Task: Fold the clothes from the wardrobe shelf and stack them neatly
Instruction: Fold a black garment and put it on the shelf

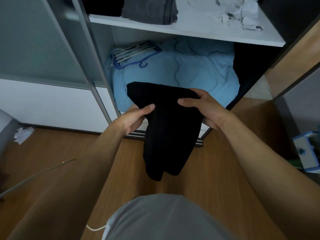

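Presently, the open wardrobe (101, 40) holds a light blue duvet (199, 71) filling its lower compartment. A black garment (169, 129) hangs in front of that compartment, above the wood floor. On the upper shelf (190, 26), a folded grey garment (150, 9) sits left and a loose heap of white clothes (233, 13) right. A bundle of hangers (135, 52) lies on the duvet's left rear. Both hands, left (136, 116) and right (204, 108), grip the black garment's top edge.

Plain light-grey top (161, 217) over the torso; arms (251, 144) bare to left hand (136, 118) and right hand (206, 108).
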Demonstrator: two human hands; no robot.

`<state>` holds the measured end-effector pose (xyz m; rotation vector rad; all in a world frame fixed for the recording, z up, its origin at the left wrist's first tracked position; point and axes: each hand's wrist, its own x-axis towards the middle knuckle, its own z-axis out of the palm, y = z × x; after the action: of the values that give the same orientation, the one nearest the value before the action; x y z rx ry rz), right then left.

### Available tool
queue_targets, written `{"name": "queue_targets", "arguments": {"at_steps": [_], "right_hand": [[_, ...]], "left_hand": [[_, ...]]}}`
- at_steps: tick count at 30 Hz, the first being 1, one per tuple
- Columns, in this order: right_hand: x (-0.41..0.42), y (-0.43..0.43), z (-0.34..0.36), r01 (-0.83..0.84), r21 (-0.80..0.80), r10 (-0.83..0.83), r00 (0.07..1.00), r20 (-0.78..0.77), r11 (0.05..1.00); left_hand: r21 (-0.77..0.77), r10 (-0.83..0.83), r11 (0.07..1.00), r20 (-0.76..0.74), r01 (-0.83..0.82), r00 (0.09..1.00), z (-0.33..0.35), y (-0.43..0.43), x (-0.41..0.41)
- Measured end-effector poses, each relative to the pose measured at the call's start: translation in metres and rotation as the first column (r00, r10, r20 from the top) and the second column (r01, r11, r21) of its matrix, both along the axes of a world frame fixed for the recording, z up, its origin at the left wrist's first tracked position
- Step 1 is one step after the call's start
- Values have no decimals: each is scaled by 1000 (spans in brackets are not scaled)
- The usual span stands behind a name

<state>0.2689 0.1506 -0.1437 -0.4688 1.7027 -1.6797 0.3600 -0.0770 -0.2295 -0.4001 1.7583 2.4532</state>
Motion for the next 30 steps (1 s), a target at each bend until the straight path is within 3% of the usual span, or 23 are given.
{"name": "queue_targets", "arguments": {"at_steps": [5,9,11,13,14,17,22,24,27,30], "right_hand": [[2,1,15,37,-8,-37,996,86,999],[-12,12,18,207,171,-248,930,272,963],[-17,23,9,297,62,-297,869,395,953],[-11,32,-4,280,-121,-183,843,506,952],[-7,34,-12,201,-127,-114,863,491,971],[7,27,-39,-58,135,23,969,247,989],[14,3,-47,188,69,-196,970,143,980],[15,-4,-48,244,71,-252,955,154,967],[21,-15,-52,294,86,-305,937,169,952],[27,-22,-58,303,127,-322,931,173,944]], "left_hand": [[-9,-88,996,15,88,996,-2,-1,-10],[-57,-17,998,69,21,997,9,1,-20],[31,42,998,128,-46,991,13,5,-22],[130,102,983,189,-127,977,16,8,-21],[168,120,973,208,-156,971,18,9,-21],[217,135,957,255,-193,957,21,9,-21],[183,162,958,296,-222,941,18,-10,-12],[182,90,974,249,-138,964,10,-20,2],[71,-45,997,205,31,978,-14,-29,27],[-15,17,1000,166,-15,986,-28,-28,39]]}}
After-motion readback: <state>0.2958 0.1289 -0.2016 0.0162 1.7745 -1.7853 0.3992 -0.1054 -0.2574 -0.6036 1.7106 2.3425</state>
